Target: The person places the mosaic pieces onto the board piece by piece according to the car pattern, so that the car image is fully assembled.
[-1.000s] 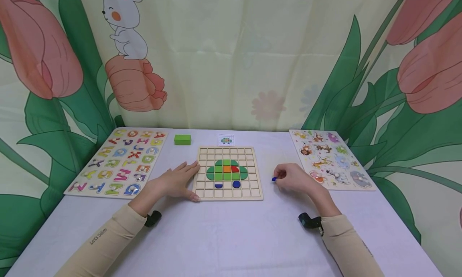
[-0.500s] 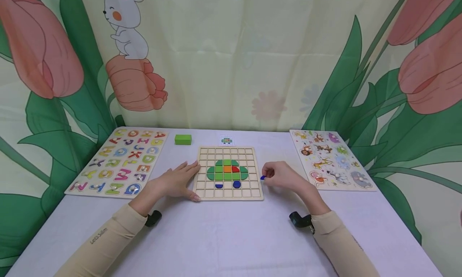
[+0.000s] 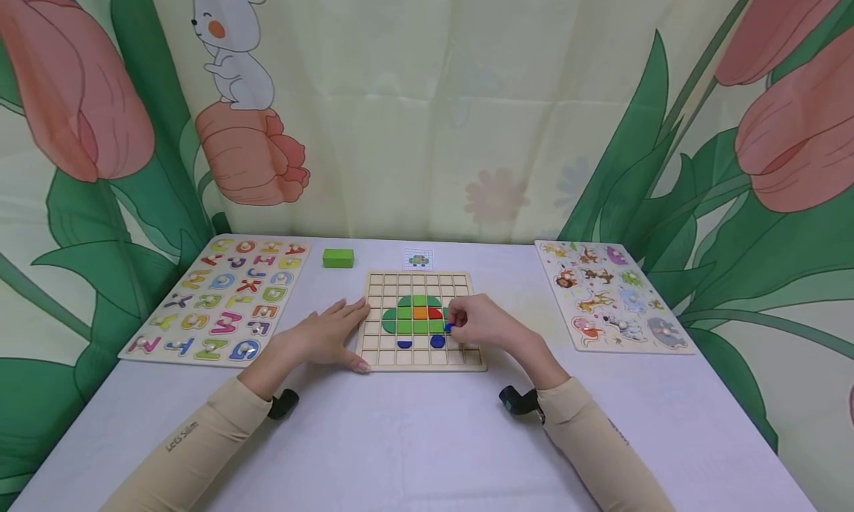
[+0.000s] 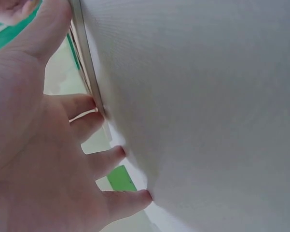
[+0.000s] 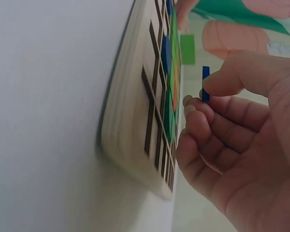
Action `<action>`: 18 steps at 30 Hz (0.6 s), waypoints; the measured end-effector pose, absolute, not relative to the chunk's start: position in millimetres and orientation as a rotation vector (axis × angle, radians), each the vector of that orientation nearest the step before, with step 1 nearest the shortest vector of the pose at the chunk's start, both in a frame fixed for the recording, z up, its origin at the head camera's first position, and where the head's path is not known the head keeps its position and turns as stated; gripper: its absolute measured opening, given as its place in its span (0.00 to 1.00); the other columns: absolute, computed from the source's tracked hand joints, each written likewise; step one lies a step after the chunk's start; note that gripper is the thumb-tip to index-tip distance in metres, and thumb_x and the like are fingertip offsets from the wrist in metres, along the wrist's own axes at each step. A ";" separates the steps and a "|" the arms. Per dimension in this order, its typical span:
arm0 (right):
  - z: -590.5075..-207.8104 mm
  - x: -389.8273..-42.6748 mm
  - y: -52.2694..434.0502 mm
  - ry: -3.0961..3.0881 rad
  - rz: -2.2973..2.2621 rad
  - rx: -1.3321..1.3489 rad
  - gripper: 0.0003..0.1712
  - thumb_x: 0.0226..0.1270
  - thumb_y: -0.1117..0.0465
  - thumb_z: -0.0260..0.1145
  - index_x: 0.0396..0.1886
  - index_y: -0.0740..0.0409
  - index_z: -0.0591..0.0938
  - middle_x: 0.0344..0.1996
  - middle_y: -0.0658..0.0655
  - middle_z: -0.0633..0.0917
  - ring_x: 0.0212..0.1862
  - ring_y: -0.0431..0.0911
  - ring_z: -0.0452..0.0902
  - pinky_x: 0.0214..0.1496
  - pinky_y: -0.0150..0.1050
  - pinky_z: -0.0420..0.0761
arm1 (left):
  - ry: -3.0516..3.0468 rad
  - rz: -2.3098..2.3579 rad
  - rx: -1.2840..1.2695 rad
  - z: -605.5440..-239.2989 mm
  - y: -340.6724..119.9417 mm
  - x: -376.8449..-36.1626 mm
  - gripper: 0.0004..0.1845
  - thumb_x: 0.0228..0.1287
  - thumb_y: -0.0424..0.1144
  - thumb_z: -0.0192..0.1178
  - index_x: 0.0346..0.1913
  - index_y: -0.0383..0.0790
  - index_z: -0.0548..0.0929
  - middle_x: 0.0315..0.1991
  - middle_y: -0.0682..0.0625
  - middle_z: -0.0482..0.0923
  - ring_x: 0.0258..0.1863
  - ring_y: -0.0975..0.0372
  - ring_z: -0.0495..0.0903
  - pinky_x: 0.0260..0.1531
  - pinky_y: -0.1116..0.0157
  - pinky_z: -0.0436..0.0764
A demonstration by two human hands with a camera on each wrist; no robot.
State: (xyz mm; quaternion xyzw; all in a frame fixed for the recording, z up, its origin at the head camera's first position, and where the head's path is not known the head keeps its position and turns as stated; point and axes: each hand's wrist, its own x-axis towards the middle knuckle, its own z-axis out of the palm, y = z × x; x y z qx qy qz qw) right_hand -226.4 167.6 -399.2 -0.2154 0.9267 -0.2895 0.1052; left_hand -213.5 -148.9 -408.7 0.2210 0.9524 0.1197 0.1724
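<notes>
A wooden grid board [image 3: 387, 362] lies mid-table, bearing flat green, orange, red and blue pieces. My left hand [image 3: 323, 336] spreads its fingers along the board's left edge, thumb at the near left corner. Between thumb and fingers my right hand [image 3: 483, 321] pinches a small blue piece [image 5: 205, 84], held above the board's right part. Just left of it, a round blue shape [image 3: 437, 341] lies in the grid below the green pieces. Farther left in that row is a blue half-round piece [image 3: 404, 344]. The right hand covers some cells at the board's right side.
Behind the board lies a small pattern card [image 3: 419, 259], with a green block [image 3: 338, 258] to its left. An alphabet puzzle board [image 3: 220, 301] lies at the left, an animal puzzle board [image 3: 610, 296] at the right. A printed curtain hangs behind the table.
My right hand has moved left with the blue piece, from the table beside the animal puzzle to over the grid board. My left hand has stayed at the board's edge.
</notes>
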 end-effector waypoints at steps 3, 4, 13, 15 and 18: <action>-400.9 -225.8 153.2 2.737 -0.825 -0.676 0.06 0.55 0.66 0.65 0.27 0.49 0.81 0.22 0.49 0.79 0.28 0.43 0.72 0.31 0.35 0.72 | 2.698 0.350 0.615 -406.5 -149.5 -211.5 0.64 0.44 0.71 0.69 0.80 0.46 0.52 0.82 0.49 0.45 0.80 0.43 0.44 0.68 0.28 0.53; -401.4 -225.5 149.1 2.739 -0.813 -0.692 0.06 0.55 0.66 0.65 0.27 0.49 0.81 0.21 0.49 0.78 0.28 0.43 0.72 0.30 0.35 0.72 | 2.697 0.351 0.613 -405.9 -149.1 -211.3 0.64 0.44 0.71 0.69 0.80 0.46 0.52 0.82 0.49 0.45 0.80 0.43 0.44 0.68 0.29 0.53; -398.5 -224.5 118.9 2.718 -0.766 -0.816 0.04 0.53 0.65 0.65 0.27 0.51 0.81 0.21 0.46 0.77 0.27 0.39 0.70 0.29 0.32 0.69 | 2.698 0.350 0.610 -408.3 -148.9 -212.4 0.64 0.43 0.72 0.69 0.80 0.46 0.52 0.82 0.50 0.45 0.81 0.44 0.44 0.68 0.29 0.53; -399.1 -224.9 114.6 2.707 -0.769 -0.828 0.04 0.52 0.65 0.64 0.26 0.51 0.81 0.20 0.46 0.77 0.26 0.39 0.69 0.28 0.31 0.68 | 2.699 0.353 0.614 -408.0 -148.7 -212.2 0.64 0.43 0.72 0.69 0.80 0.46 0.52 0.82 0.49 0.45 0.81 0.44 0.44 0.68 0.28 0.53; -402.1 -225.9 109.0 2.700 -0.754 -0.842 0.04 0.53 0.66 0.65 0.27 0.52 0.81 0.20 0.46 0.77 0.25 0.38 0.68 0.27 0.30 0.67 | 2.699 0.356 0.618 -406.3 -148.6 -211.3 0.64 0.44 0.72 0.69 0.80 0.46 0.52 0.82 0.49 0.45 0.80 0.43 0.44 0.68 0.28 0.53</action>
